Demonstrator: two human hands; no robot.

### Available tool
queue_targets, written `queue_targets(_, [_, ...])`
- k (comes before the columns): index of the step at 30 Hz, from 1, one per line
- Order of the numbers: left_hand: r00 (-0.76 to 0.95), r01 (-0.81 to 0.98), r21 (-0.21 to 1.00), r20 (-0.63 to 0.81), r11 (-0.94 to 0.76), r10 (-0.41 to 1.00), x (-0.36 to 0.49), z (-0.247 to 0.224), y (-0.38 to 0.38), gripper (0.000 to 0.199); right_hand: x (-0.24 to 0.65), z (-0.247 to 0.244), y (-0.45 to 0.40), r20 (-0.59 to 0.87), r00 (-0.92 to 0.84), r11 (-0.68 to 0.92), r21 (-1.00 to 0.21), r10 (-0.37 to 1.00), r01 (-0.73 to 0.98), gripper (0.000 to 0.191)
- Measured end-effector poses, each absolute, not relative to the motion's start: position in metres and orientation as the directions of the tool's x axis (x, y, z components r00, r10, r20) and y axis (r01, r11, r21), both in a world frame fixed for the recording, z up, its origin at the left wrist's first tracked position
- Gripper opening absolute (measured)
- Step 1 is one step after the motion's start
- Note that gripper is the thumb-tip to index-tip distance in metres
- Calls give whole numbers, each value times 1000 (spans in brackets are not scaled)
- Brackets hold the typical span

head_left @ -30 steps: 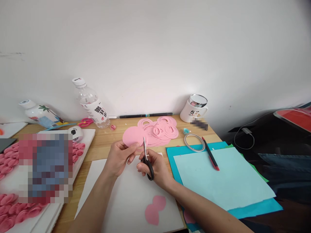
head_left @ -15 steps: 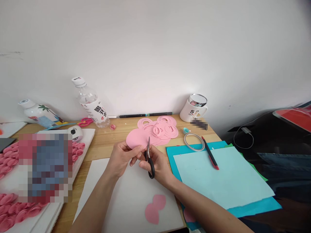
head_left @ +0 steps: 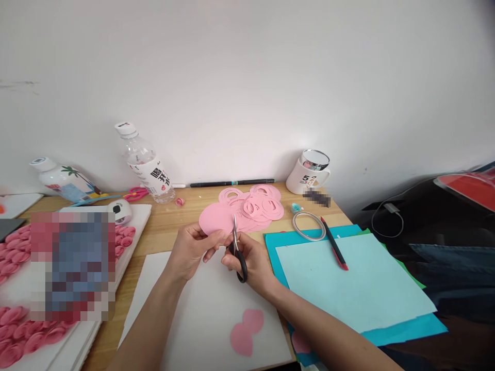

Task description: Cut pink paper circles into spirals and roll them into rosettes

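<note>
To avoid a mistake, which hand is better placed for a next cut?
Probably the right hand: it holds the black-handled scissors, blades beside the pink paper disc, which the left hand holds.

Your scissors (head_left: 242, 270) had black handles and silvery blades; your paper disc (head_left: 214, 219) was plain pink. At the right edge of the tan, wood-grained worktop (head_left: 170, 224), you had a pale aqua sheet (head_left: 359, 291) over turquoise paper (head_left: 427, 325); by its back edge, a white mug (head_left: 298, 179).
</note>
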State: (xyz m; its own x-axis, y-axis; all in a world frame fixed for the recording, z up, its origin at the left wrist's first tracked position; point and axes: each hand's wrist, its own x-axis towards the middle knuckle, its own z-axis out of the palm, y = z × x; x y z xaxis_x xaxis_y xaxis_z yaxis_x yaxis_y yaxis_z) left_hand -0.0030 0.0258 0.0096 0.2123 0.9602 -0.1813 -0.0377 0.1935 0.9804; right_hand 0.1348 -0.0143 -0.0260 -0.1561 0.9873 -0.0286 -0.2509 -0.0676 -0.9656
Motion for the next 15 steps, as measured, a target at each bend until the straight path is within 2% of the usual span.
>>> queue_targets(6, [214,-11,985,-165,171,963,-5,7,26,22,133,-22,-14,-47,-145,-81,-968,988,-239,38])
queue_targets(15, [220,-62,982,-160,177,962,-4,12,27,23,135,-24,-15,-71,-145,-102,-971,987,-217,33])
